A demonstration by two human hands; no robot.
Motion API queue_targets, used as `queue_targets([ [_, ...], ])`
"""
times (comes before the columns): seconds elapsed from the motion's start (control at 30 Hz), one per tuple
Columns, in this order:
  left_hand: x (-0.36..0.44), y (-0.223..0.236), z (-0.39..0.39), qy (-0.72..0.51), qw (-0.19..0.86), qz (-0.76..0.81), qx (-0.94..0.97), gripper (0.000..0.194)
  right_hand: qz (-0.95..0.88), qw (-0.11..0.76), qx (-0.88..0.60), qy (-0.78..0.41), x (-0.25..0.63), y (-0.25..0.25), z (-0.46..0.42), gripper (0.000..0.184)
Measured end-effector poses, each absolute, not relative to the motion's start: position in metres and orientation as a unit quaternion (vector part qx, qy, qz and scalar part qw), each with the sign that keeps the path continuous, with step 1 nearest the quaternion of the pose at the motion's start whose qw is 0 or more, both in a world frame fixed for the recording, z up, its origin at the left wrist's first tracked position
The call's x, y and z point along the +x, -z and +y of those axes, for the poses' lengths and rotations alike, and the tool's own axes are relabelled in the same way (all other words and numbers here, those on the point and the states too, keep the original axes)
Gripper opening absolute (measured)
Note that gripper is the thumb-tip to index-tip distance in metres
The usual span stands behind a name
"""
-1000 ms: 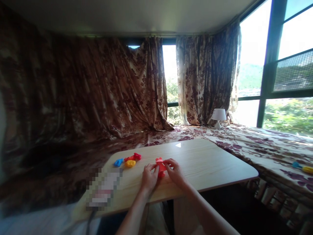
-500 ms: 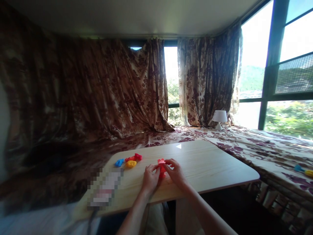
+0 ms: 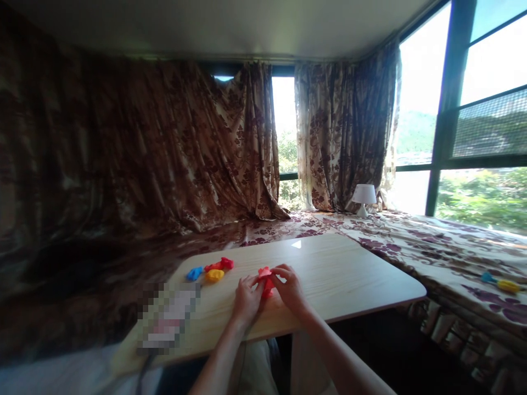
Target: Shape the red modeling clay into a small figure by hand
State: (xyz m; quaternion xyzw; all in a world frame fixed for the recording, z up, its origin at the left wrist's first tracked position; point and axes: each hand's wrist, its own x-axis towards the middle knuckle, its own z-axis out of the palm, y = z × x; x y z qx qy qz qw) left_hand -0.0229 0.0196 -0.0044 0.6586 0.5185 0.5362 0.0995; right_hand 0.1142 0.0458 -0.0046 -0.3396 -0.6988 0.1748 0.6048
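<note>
Both hands meet over the near part of the light wood table. Between them stands a bright red, crumpled-looking piece [image 3: 267, 288] with a ruffled, paler top; whether it is clay, cloth or rubber I cannot tell. My left hand [image 3: 247, 299] pinches it from the left with thumb and forefinger. From the right, my right hand [image 3: 289, 288] has its fingertips closed on its upper part. Fingers cover much of its middle. Left of the hands lie similar small lumps: a blue one [image 3: 194, 273], a yellow one [image 3: 214, 275] and a red one [image 3: 226, 263].
A blurred-out flat object [image 3: 171, 318] lies on the left of the table [image 3: 349, 280]. Beyond is a flower-patterned bed cover [image 3: 411, 241], bearing a white lamp [image 3: 364, 198] and a yellow lump [image 3: 508, 286] beside a blue one [image 3: 488, 277]. Patterned curtains [image 3: 185, 148] hang behind.
The whole view has shifted, so everything sits slightly further left. Both hands keep their hold on the red piece, with barely any change in finger position.
</note>
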Motion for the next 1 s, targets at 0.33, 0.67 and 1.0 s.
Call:
queue_targets([
  [0.33, -0.0219, 0.0043, 0.0205, -0.550, 0.103, 0.517, 0.648, 0.022, -0.711, 0.580, -0.342, -0.201, 0.1129, 0.0039, 0.0469, 0.014],
  [0.67, -0.0201, -0.0005, 0.0161, -0.566, 0.147, 0.514, 0.628, 0.027, -0.714, 0.572, -0.347, -0.205, 0.1137, 0.0044, 0.0474, 0.016],
  [1.0, -0.0201, -0.0012, 0.0165, -0.568, 0.152, 0.513, 0.625, 0.028, -0.716, 0.573, -0.344, -0.201, 0.1137, 0.0053, 0.0472, 0.016],
])
